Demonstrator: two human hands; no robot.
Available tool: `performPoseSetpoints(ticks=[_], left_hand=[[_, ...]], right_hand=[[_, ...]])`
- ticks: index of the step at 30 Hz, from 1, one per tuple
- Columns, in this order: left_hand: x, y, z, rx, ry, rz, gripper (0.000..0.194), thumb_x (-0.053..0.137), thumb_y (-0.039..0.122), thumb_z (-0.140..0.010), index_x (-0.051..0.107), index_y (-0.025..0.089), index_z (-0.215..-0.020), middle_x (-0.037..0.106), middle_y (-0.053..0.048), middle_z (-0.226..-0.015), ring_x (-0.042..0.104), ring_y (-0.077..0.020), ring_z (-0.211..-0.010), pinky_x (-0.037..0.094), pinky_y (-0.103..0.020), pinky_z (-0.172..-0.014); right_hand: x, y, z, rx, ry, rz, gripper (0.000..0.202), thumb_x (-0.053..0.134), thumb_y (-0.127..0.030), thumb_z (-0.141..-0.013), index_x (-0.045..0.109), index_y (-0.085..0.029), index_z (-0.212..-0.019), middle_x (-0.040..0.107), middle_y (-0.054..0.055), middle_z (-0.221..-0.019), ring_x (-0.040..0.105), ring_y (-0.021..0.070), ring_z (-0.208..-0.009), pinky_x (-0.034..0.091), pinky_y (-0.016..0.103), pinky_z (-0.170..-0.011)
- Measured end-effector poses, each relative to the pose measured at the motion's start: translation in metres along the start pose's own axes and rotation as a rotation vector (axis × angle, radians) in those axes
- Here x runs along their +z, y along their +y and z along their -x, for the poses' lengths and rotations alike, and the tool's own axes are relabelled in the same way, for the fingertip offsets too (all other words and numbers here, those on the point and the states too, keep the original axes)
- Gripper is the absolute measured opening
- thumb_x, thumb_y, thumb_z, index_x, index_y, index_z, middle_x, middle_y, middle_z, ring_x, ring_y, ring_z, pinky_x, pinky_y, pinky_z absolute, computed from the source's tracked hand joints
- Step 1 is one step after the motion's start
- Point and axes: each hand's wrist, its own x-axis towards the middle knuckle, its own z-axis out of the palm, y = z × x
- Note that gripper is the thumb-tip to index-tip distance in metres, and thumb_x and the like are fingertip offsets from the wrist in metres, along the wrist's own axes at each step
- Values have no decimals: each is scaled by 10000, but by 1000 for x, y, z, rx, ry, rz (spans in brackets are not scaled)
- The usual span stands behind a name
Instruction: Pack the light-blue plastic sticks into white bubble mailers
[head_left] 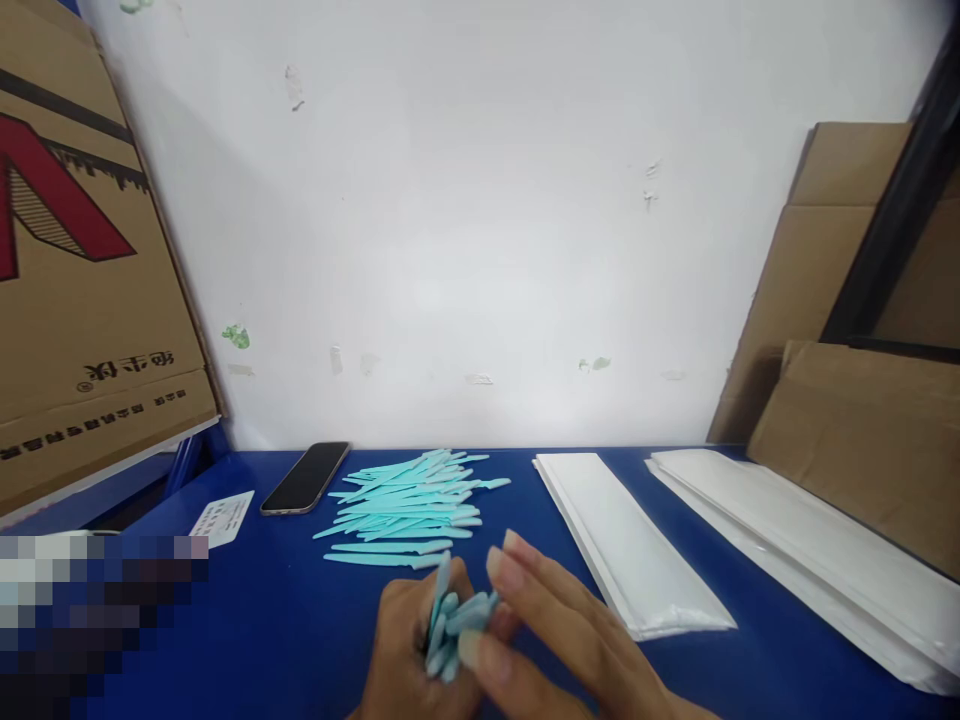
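Observation:
Low in the middle, my left hand (409,640) is closed around a bundle of light-blue eyebrow razors (444,640), their ends sticking up out of the fist. My right hand (562,635) meets the bundle from the right. Its thumb presses on the razor ends, and one razor end lies between thumb and forefinger. The lower parts of the bundle are hidden in the left palm. Just beyond my hands, a loose pile of turquoise eyebrow razors (412,505) lies on the blue table (262,620), most of them pointing sideways.
Left of the pile lie a phone (306,480) and a white printed card (223,518). To the right are a white flat packet (622,540) and a stack of white sheets or bags (795,550). Cardboard boxes (90,300) stand at both sides, a white wall (480,220) behind.

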Motion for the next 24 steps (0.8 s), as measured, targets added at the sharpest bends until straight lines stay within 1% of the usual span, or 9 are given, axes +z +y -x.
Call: performPoseSetpoints(ticks=[2, 4, 5, 8, 11, 14, 18, 21, 24], left_hand=[[3, 2, -1, -28, -17, 68, 404, 686, 415, -795, 429, 212, -558, 391, 46, -516, 361, -113, -497, 392, -241, -510], [5, 6, -6, -92, -59, 137, 413, 697, 440, -796, 424, 207, -590, 383, 47, -556, 339, -108, -519, 369, -227, -492], [5, 8, -9, -126, -79, 160, 412, 710, 442, -788, 428, 204, -605, 383, 48, -574, 325, -103, -528, 350, -219, -479], [7, 11, -18, -193, -143, 183, 409, 729, 432, -783, 439, 193, -623, 385, 46, -605, 303, -99, -560, 331, -212, -490], [8, 6, -19, -187, -166, 192, 463, 723, 424, -789, 385, 189, -576, 337, 52, -583, 271, -94, -561, 300, -218, -499], [8, -2, -15, -166, -179, 178, 458, 704, 401, -805, 373, 188, -570, 311, 56, -567, 246, -84, -542, 260, -220, -483], [8, -5, -12, -205, -201, 153, 374, 683, 370, -823, 444, 181, -607, 391, 39, -587, 341, -88, -539, 308, -207, -480], [9, -2, -13, -263, -258, 193, 362, 643, 388, -847, 457, 189, -608, 426, 42, -521, 393, -85, -439, 313, -199, -410], [10, -1, -15, -307, -297, 188, 315, 656, 376, -830, 468, 200, -648, 455, 50, -518, 402, -86, -377, 294, -194, -347]], right_hand=[[3, 1, -1, -12, 1, -1, 598, 494, -238, -953, 325, -81, -1505, 425, 150, -1543, 384, 275, -1433, 461, 388, -1112], [5, 4, -3, 11, -58, -26, 643, 480, -218, -929, 288, -12, -1508, 430, 186, -1531, 362, 276, -1445, 455, 383, -1115], [6, 4, -3, 40, -104, -37, 652, 477, -196, -911, 289, -5, -1506, 436, 186, -1527, 358, 268, -1449, 450, 375, -1120], [5, 6, -4, 167, -201, -70, 680, 484, -144, -861, 303, -59, -1511, 410, 151, -1551, 371, 237, -1445, 427, 343, -1136], [3, 5, -1, 248, -198, -127, 726, 501, -150, -860, 239, -129, -1537, 338, 128, -1594, 399, 227, -1431, 435, 335, -1128], [3, 5, 1, 202, -183, -160, 741, 512, -191, -892, 188, -144, -1557, 268, 137, -1622, 374, 252, -1444, 434, 364, -1129], [3, 5, 0, 113, -232, -111, 715, 522, -217, -908, 237, -91, -1552, 245, 164, -1625, 319, 277, -1469, 394, 381, -1156], [2, 4, -2, 152, -239, -76, 710, 496, -148, -894, 238, -82, -1552, 258, 159, -1621, 287, 271, -1483, 388, 393, -1162], [-1, 2, -4, 250, -278, -59, 715, 482, -121, -906, 204, -103, -1565, 200, 144, -1641, 267, 275, -1490, 388, 408, -1163]])
